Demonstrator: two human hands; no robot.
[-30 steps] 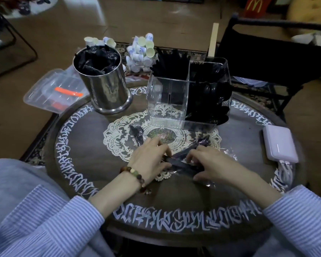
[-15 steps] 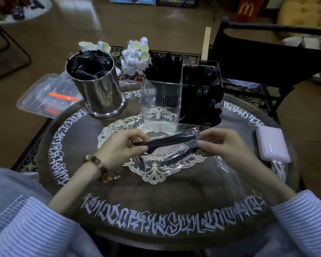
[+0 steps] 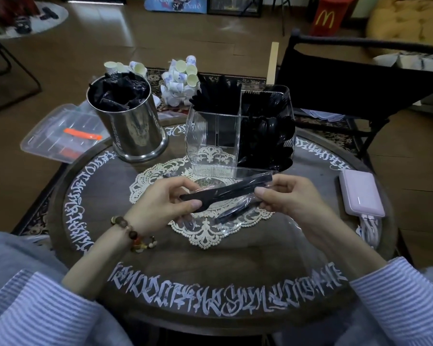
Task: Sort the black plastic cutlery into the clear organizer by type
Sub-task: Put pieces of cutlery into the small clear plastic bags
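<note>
Above the lace doily [image 3: 205, 236] at the middle of the round table [image 3: 235, 270], I see both hands raised with 1 black knife [image 3: 225, 192] stretched between them. My left hand [image 3: 160, 208] pinches the blade end between thumb and curled fingers; my right hand [image 3: 293, 198] pinches the clear wrapper [image 3: 250, 198] round the handle end, fingers curled. The knife tilts, handle end higher and toward the clear organizer [image 3: 240, 136]. Under it, on the doily, lies another wrapped black piece [image 3: 231, 213]; I cannot tell its type.

Just behind the hands stands the organizer, split into compartments. Its back-left one holds black cutlery standing upright, the right side is packed with black spoons and forks, and the front-left one shows clear walls with nothing I can make out inside. Left of it stands a steel canister [image 3: 133, 128] stuffed with wrapped black cutlery. A pink power bank [image 3: 360, 193] lies near the table's right edge. A beaded bracelet [image 3: 133, 236] circles my left wrist, and striped sleeves cover both forearms.
</note>
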